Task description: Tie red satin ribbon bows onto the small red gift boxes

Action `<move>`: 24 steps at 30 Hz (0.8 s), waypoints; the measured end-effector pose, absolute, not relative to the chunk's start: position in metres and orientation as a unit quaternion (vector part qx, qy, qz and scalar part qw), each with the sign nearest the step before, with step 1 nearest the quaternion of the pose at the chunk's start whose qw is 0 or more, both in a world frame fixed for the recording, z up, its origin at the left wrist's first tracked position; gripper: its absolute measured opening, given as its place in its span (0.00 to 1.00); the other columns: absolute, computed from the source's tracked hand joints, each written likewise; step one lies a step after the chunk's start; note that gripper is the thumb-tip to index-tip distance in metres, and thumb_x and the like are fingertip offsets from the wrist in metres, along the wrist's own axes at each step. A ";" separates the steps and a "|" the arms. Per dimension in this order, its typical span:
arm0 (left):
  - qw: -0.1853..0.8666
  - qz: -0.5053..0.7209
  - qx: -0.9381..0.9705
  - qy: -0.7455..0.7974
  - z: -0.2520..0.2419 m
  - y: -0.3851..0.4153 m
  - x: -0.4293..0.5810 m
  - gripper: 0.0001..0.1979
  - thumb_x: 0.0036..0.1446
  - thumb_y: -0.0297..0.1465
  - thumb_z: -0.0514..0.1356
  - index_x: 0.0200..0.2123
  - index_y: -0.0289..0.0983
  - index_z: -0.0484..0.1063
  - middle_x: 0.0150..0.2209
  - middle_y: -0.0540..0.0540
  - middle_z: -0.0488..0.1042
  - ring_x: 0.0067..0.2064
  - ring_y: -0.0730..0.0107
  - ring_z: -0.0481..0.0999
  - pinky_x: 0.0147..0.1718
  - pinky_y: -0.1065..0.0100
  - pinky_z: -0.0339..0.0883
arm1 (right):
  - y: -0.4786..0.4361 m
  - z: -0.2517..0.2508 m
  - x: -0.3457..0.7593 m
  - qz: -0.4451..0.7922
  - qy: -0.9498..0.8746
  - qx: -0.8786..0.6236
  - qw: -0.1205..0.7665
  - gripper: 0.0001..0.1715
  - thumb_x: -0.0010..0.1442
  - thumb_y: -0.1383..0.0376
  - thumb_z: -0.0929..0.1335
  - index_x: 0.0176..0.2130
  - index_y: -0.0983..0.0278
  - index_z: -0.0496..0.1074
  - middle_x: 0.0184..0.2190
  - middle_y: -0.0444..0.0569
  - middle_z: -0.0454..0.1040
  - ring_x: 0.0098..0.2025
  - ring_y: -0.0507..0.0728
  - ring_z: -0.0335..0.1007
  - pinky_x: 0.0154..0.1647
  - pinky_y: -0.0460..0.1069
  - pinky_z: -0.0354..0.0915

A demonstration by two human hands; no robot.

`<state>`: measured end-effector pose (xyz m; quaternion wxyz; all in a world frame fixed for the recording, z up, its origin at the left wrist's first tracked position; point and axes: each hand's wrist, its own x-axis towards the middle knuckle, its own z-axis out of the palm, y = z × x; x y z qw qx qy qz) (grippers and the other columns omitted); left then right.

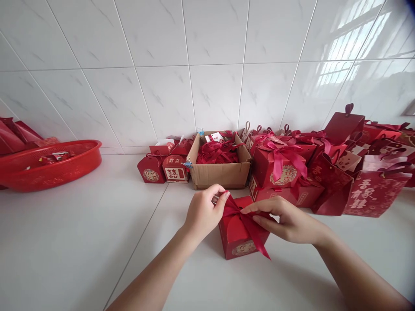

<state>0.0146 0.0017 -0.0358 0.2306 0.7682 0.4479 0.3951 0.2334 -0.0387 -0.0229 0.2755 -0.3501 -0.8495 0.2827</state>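
A red gift box (231, 247) with a gold emblem on its front stands on the white surface before me. Red ribbon (254, 233) crosses its top, and one tail hangs down over the front. My left hand (207, 209) pinches the ribbon between thumb and fingertips at the box's upper left. My right hand (282, 218) is over the right side of the top, with its index fingertip at the ribbon's crossing and the thumb just below. Ribbon runs under those fingers and seems gripped between them. Part of the box top is hidden by the hands.
Behind the box stands an open cardboard box (220, 175) full of red ribbon. Small red boxes (151, 169) sit left of it. Finished-looking ribboned boxes (279, 166) and red gift bags (372, 194) crowd the right. A red plastic basket (55, 175) is far left. A tiled wall (214, 95) closes the back.
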 end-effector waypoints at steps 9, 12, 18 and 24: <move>0.157 0.391 0.780 0.463 -0.039 0.002 0.015 0.11 0.59 0.37 0.54 0.28 0.38 0.69 0.23 0.50 0.74 0.22 0.73 0.68 0.23 0.72 0.57 | -0.039 -0.015 0.226 0.296 -0.860 -0.339 0.242 0.20 0.62 0.72 0.60 0.50 0.63 0.72 0.37 0.49 0.77 0.31 0.51 0.69 0.28 0.44 0.63; 0.146 0.390 0.779 0.469 -0.040 0.002 0.016 0.12 0.59 0.37 0.54 0.27 0.38 0.69 0.22 0.50 0.73 0.21 0.74 0.66 0.23 0.72 0.56 | -0.040 -0.013 0.226 0.284 -0.867 -0.344 0.222 0.20 0.61 0.73 0.60 0.50 0.64 0.72 0.34 0.48 0.76 0.29 0.51 0.67 0.27 0.44 0.61; 0.156 0.397 0.775 0.467 -0.041 0.004 0.017 0.11 0.59 0.36 0.53 0.27 0.38 0.67 0.23 0.50 0.72 0.23 0.74 0.67 0.25 0.72 0.57 | -0.041 -0.015 0.224 0.301 -0.864 -0.331 0.231 0.21 0.61 0.73 0.60 0.51 0.64 0.69 0.31 0.46 0.74 0.27 0.49 0.62 0.26 0.43 0.58; 0.300 0.397 0.745 0.444 -0.035 0.005 0.015 0.08 0.57 0.37 0.55 0.29 0.38 0.65 0.26 0.52 0.68 0.27 0.73 0.68 0.26 0.73 0.60 | -0.036 -0.027 0.230 0.436 -0.777 -0.330 0.313 0.13 0.65 0.64 0.61 0.49 0.64 0.66 0.29 0.44 0.67 0.27 0.48 0.59 0.26 0.43 0.59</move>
